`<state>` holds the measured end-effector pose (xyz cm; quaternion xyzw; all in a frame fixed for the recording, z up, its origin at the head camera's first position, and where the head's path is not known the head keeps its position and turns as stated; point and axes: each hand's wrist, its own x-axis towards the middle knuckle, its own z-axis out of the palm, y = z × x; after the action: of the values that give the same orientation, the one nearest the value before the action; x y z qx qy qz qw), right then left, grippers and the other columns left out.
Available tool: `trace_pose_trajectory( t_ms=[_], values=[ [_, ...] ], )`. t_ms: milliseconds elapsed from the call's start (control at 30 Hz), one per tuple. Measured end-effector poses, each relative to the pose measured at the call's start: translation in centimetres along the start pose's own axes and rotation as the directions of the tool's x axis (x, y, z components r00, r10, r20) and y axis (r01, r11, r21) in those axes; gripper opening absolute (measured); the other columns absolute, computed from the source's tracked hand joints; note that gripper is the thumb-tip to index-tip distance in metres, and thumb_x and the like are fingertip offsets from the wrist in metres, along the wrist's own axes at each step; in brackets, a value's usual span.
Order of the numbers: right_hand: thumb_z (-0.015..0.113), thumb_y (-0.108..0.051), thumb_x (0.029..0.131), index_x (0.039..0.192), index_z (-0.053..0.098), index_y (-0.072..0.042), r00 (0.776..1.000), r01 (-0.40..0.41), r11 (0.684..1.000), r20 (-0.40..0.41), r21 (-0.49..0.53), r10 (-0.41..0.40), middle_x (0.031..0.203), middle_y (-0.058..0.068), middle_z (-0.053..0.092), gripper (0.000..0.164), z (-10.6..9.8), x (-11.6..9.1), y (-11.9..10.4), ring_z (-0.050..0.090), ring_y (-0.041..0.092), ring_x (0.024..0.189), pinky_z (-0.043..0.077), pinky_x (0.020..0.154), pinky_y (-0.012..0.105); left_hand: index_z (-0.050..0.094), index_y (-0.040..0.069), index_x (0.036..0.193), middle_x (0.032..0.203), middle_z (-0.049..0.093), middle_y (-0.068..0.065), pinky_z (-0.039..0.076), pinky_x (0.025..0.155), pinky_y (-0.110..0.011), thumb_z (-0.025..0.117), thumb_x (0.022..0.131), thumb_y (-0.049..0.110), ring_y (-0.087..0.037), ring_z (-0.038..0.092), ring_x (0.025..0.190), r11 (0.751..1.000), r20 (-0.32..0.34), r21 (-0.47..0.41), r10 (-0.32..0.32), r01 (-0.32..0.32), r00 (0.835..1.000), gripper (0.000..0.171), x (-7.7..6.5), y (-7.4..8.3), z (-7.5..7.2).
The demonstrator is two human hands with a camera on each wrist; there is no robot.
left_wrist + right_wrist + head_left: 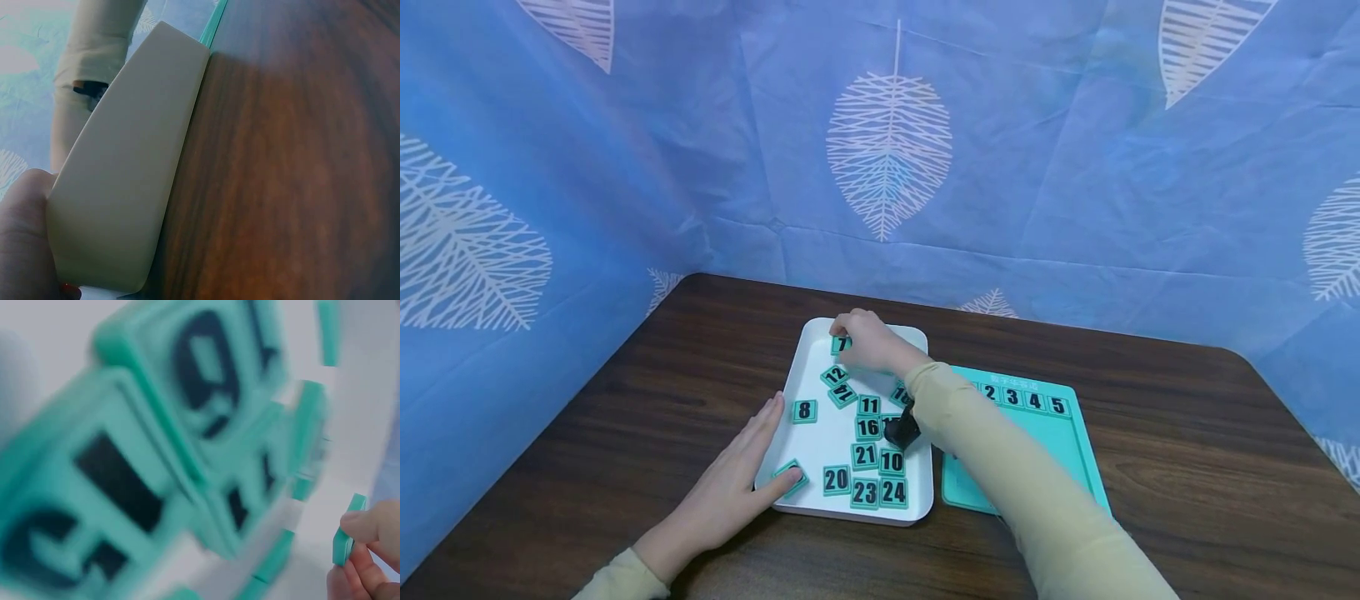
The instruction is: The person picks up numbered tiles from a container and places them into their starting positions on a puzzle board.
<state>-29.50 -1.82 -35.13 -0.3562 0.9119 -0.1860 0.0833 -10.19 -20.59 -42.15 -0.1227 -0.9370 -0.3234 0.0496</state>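
The dark wood-grained table (1187, 467) carries a white tray (816, 446) and, just right of it, a turquoise board (1054, 429).

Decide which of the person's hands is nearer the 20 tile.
Left. The left hand has its thumb just left of the 20 tile; the right hand is at the far end of the tray.

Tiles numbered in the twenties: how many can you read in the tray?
4: tiles 20, 23 and 24 run left to right along the near side; 21 sits beyond 23. The left hand and right arm may hide others.
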Motion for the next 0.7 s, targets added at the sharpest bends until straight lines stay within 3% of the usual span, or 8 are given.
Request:
trace_pose_trajectory(
  t_ms=[367,700],
  values=[
    [0.064,-0.008,0.086,0.125,0.059,-0.003,0.999,-0.026,0.998,-0.045,0.049,0.028,0.12,0.011,0.054,0.039,-5.0,-4.8,0.6,0.051,0.025,0.111,0.044,0.093,0.037,0.013,0.016,0.155,0.159,0.013,-0.005,0.023,0.107,-0.059,0.054,0.092,0.054,-0.029,0.016,0.143,1.0,-0.014,0.005,0.027,-0.027,1.0,0.084,0.0,0.0,0.1],
    [0.065,-0.008,0.086,0.121,0.06,-0.001,0.999,-0.015,0.999,-0.051,0.029,0.017,0.117,0.012,0.055,0.036,-5.3,-9.7,2.2,0.053,0.027,0.102,0.047,0.085,0.039,0.013,0.016,0.155,0.159,0.013,-0.004,0.022,0.108,-0.059,0.054,0.092,0.053,-0.03,0.017,0.143,1.0,-0.015,0.007,0.023,-0.023,1.0,0.084,-0.1,0.1,0.1]
  ],
)
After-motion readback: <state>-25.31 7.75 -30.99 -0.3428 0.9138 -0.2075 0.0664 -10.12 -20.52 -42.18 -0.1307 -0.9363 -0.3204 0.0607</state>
